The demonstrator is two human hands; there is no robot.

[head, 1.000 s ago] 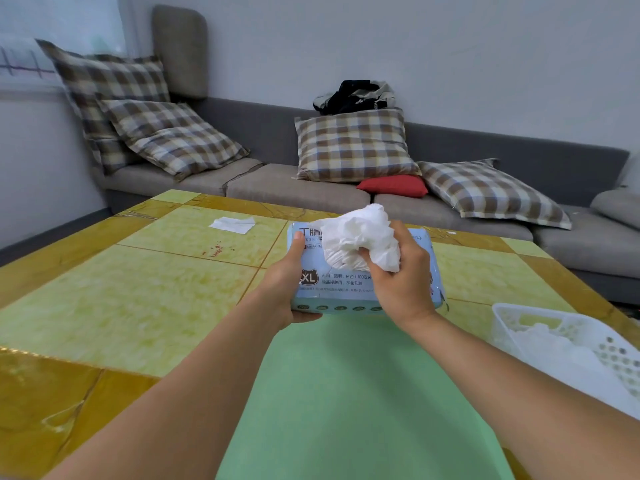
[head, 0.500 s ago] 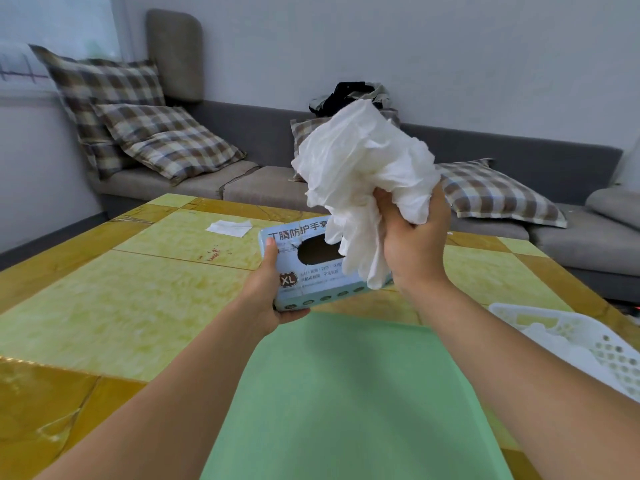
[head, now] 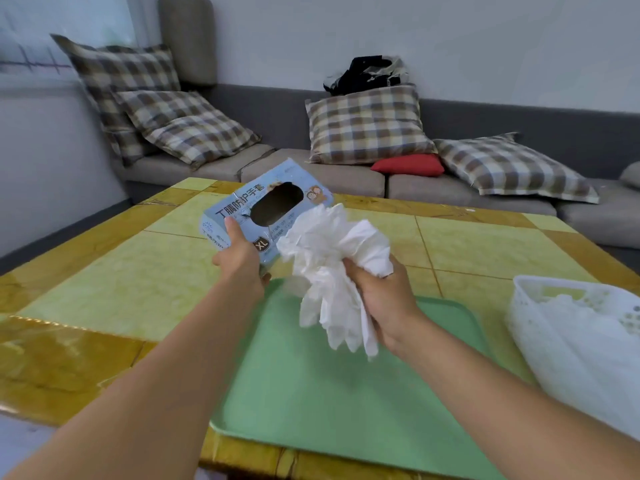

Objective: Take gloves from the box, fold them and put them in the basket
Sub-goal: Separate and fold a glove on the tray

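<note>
Table [head: 104, 289]: one box [head: 242, 209], one basket [head: 540, 306] (gloves [head: 332, 265] bunched, uncountable).

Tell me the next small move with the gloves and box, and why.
Probably set the box down on the table. The left hand holds it tilted in the air, while the right hand grips a crumpled bunch of gloves over the green mat; folding likely needs both hands.

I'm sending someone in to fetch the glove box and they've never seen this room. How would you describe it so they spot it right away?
Find the yellow tiled table in front of the grey sofa. Above its middle, the left hand holds the glove box tilted up. It is the only pale blue carton, with a dark oval opening and an XL mark, unlike the white gloves in the right hand.
</note>
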